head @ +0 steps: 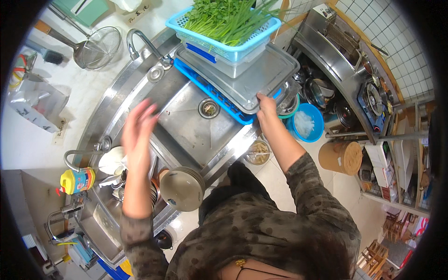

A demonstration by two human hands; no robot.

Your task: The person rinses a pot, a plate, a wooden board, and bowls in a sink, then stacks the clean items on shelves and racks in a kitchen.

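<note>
My left hand [139, 127] is blurred, with empty, parted fingers, above the left edge of a stainless steel sink basin [189, 122]. My right hand [266, 105] grips the near corner of a flat metal tray or lid [269, 75], thumb on top; its other fingers are mostly hidden. Beneath the tray lies a blue plastic basket [213, 98] along the basin's far right side. On the tray stands a clear plastic box [231, 68] with a blue clip. A light blue basket [224, 47] of leafy green vegetables [227, 21] sits on the box. Food scraps lie in the drain [209, 107].
Stacked bowls [182, 189] overhang the sink's front edge at left. A faucet [147, 45] rises behind the basin. A wire strainer [101, 47] hangs or lies upper left. Floor items at right include a blue bucket [308, 122] and a brown drum [341, 158].
</note>
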